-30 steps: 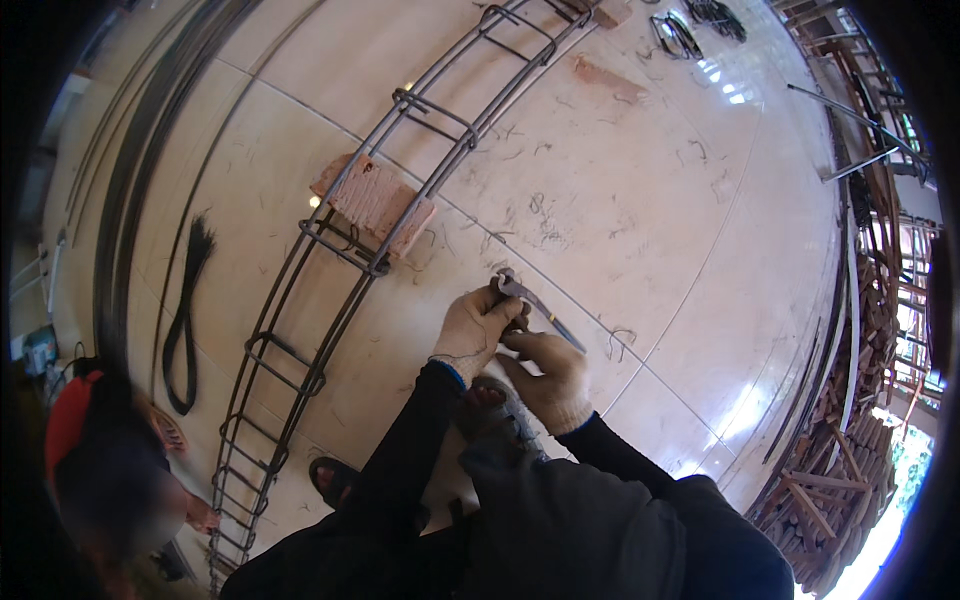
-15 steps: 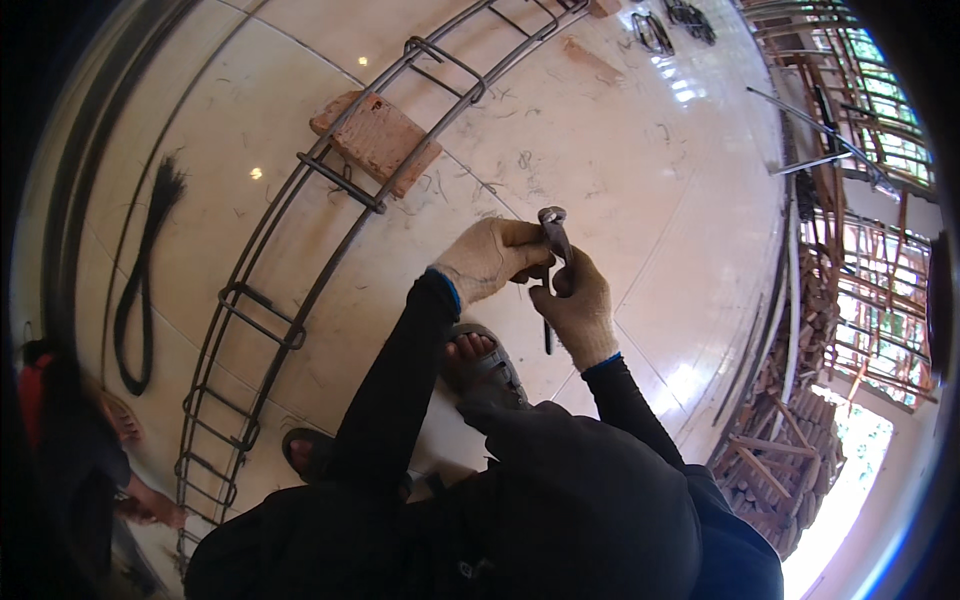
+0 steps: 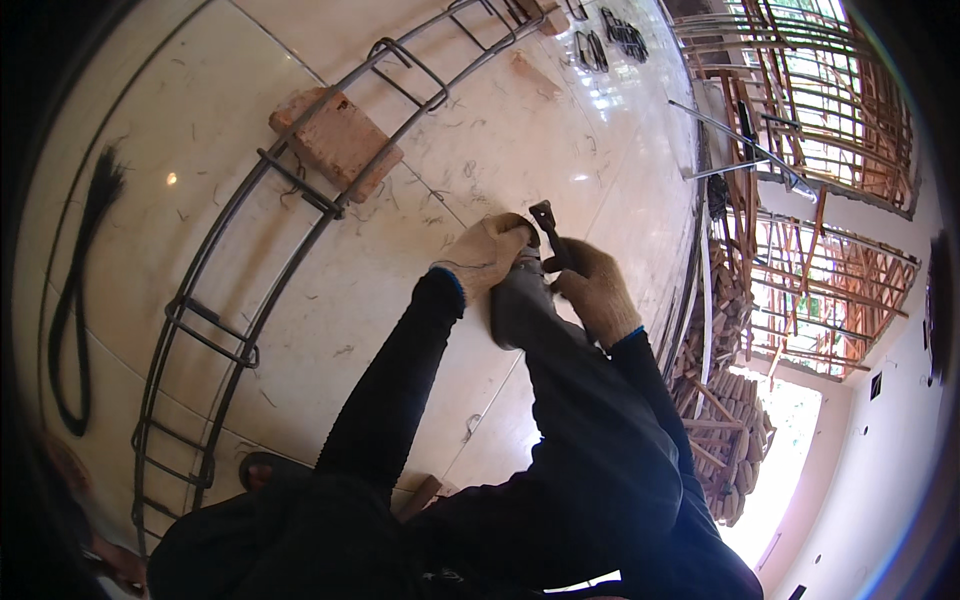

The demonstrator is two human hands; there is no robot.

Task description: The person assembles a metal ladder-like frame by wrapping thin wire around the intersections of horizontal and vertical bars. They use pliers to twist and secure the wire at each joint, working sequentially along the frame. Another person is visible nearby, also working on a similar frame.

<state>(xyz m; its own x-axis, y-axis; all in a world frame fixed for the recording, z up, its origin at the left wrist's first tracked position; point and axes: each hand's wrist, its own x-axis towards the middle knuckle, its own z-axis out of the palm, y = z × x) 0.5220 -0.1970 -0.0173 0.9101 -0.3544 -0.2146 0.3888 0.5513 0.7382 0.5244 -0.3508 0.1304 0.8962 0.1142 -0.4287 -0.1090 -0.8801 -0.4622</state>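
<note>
My right hand (image 3: pixel 598 292), in a cream knit glove, is closed around a pair of dark metal pincers (image 3: pixel 553 232), their head pointing up and away. Just left of it, my gloved left hand (image 3: pixel 486 255) is closed with its fingertips pinched near the tool. A thin dark wire-like line crosses the back of that glove, but what the fingers hold is hidden. My raised trouser leg (image 3: pixel 590 400) and sandalled foot are directly beneath both hands. Left of them, a long steel rebar cage (image 3: pixel 305 186) with rectangular stirrups rests over a reddish brick (image 3: pixel 345 135).
A looped bundle of black wire (image 3: pixel 100 195) lies on the tiled floor at far left. Another person's hand (image 3: pixel 120 568) shows at lower left. Bent stirrups (image 3: pixel 625 35) sit at the far end. Piled wooden pieces (image 3: pixel 740 430) and scaffolding-like timber stand at right.
The view has swung right, so the cage and brick appear further left. My leg has come forward under my hands. The pincers remain in my right hand.
</note>
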